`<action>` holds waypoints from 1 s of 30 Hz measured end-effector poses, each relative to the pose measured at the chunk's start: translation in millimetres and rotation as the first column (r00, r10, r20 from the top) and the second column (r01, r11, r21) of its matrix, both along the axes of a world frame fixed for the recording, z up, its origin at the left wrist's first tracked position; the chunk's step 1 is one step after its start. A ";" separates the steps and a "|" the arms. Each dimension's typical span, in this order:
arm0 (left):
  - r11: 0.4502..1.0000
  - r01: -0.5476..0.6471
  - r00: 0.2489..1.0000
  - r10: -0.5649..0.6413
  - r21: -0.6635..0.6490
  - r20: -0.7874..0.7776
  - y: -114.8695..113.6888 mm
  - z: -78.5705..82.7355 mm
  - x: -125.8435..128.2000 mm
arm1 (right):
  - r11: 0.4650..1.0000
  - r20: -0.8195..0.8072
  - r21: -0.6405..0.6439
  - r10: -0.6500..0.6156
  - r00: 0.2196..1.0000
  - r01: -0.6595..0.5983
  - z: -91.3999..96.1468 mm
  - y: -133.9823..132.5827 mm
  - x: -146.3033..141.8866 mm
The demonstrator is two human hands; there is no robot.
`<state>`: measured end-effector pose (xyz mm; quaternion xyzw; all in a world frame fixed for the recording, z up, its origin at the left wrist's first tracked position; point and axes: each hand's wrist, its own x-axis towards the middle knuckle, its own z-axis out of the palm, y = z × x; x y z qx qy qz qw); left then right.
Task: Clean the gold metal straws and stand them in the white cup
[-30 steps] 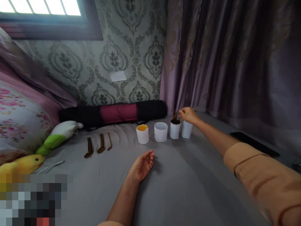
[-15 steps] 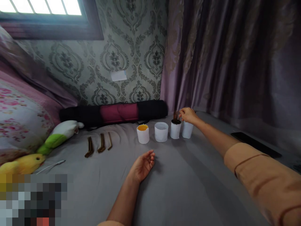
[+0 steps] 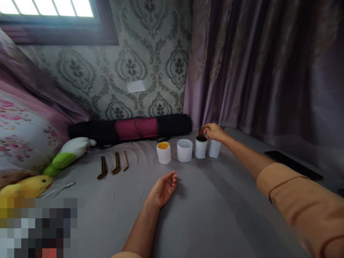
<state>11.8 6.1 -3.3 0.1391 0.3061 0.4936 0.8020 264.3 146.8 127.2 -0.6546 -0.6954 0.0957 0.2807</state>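
A barred window (image 3: 48, 8) glowed at the upper left of the frame, above a floral cloth (image 3: 16, 118) at the left edge. Low on that side I saw a yellow plush bird (image 3: 27, 187), a green-and-white plush toy (image 3: 67, 154) and a pale cable (image 3: 58, 189). Next, left of centre on the grey sheet (image 3: 209, 222), lay 2 bundles of bent brown sticks (image 3: 103, 168) and 1 single bent stick (image 3: 126, 161). A long black-and-maroon bag (image 3: 137, 129) stretched behind them, along the wall.

Near the centre, 4 white cups stood upright in a row. The 1st cup (image 3: 164, 154) had an orange inside. In front of it the left hand (image 3: 164, 188) lay slack, palm upward, fingers loosely curled, grasping nothing. The 2nd cup (image 3: 184, 152) was wider; the 3rd cup (image 3: 200, 149) was dark inside, with upright brown sticks (image 3: 200, 132) rising from it. The right hand (image 3: 214, 132), fingertips drawn together, was just beside those sticks, in front of the top of the 4th cup (image 3: 214, 149); I couldn't tell whether it gripped a stick. Farther right, below a purple curtain (image 3: 258, 71), lay a flat black object (image 3: 292, 165).
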 end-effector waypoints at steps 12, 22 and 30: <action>1.000 0.013 1.000 -0.013 0.015 0.010 0.7 -2.6 -1.2 | 1.000 -0.036 -0.007 -0.025 0.999 0.024 5.4 -5.0 -4.7; 1.000 0.010 1.000 -0.010 0.001 0.000 1.3 0.1 0.0 | 1.000 -0.049 0.010 -0.029 0.998 0.029 3.5 -4.0 -2.6; 1.000 0.008 1.000 -0.008 0.015 0.012 1.6 -1.0 -0.9 | 0.998 -0.038 0.036 -0.051 0.998 0.052 6.3 -5.7 1.0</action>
